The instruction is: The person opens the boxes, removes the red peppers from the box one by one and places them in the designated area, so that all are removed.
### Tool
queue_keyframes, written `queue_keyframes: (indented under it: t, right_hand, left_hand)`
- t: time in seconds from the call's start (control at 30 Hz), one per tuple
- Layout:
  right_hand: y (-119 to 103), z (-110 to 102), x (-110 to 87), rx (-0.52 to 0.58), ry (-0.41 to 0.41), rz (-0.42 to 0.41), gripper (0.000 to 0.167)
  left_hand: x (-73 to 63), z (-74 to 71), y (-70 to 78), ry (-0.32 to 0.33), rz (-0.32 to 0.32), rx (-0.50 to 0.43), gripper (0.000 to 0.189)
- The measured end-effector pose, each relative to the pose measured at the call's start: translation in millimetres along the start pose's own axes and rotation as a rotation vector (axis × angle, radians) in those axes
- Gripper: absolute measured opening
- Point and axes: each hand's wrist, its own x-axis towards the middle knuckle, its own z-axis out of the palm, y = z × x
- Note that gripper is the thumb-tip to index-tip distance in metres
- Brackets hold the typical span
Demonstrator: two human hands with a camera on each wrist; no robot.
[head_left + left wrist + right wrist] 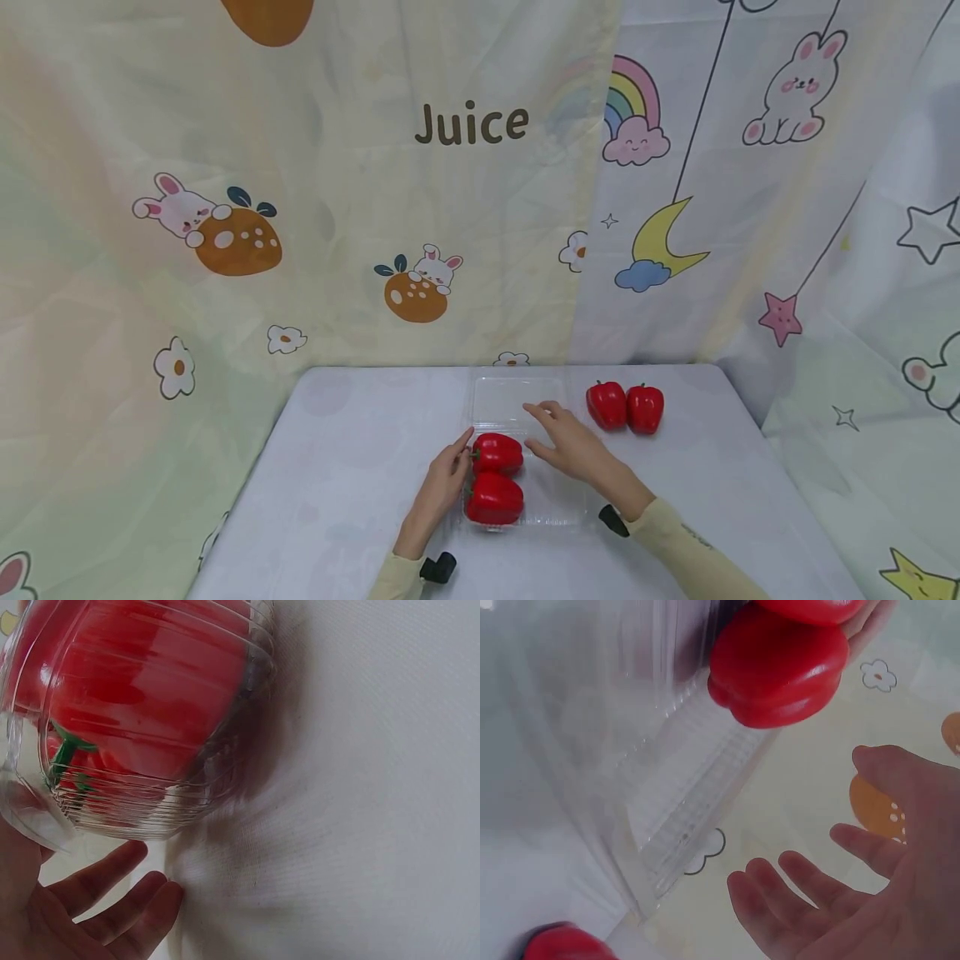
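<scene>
Two red bell peppers (496, 498) lie one in front of the other in the left side of a clear plastic clamshell container (555, 500). Its transparent lid (498, 400) is folded back toward the wall. At the container's left rim, my left hand (444, 477) holds the edge between thumb and index finger, the other fingers loose below it in the left wrist view. My right hand (570, 446) hovers over the container's right part, fingers spread and nothing in them. Through the clear wall, a pepper's green stem (66, 754) shows.
Two more red bell peppers (626, 408) stand side by side at the table's back right. The white-covered table (360, 442) meets a printed cloth backdrop (337, 167) along its back edge.
</scene>
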Motion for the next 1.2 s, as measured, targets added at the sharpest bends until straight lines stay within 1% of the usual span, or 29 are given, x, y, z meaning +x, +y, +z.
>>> queue_keyframes:
  t: [0.3, 0.43, 0.67, 0.87, 0.97, 1.07, 1.2]
  right_hand:
    - [-7.0, 7.9, 0.1, 0.015, -0.029, -0.077, 0.072]
    - [-9.8, 11.5, 0.0, 0.015, -0.039, -0.092, 0.071]
    - [-15.8, 20.1, 1.2, -0.030, -0.055, -0.108, 0.073]
    - [-19.6, 22.7, 2.5, -0.076, -0.055, -0.138, 0.073]
    - [-21.5, 22.1, 3.6, -0.088, -0.076, -0.172, 0.074]
    - [-22.5, 21.6, 5.2, -0.097, -0.101, -0.225, 0.075]
    - [-22.7, 21.6, 7.2, -0.081, -0.134, -0.284, 0.076]
  left_hand:
    - [0.9, 0.9, -0.4, 0.003, 0.000, 0.010, 0.047]
    - [0.9, 0.8, 0.0, -0.002, -0.001, 0.009, 0.047]
    - [-1.2, -0.4, 0.7, -0.015, 0.002, -0.004, 0.047]
    - [-1.3, -0.6, 0.1, -0.014, 0.002, -0.007, 0.048]
    - [-1.0, -0.8, -0.2, -0.013, 0.008, -0.010, 0.048]
    - [-0.9, -1.0, -0.3, -0.008, 0.017, -0.006, 0.048]
    - [-1.0, -1.0, -0.8, -0.002, 0.025, -0.001, 0.047]
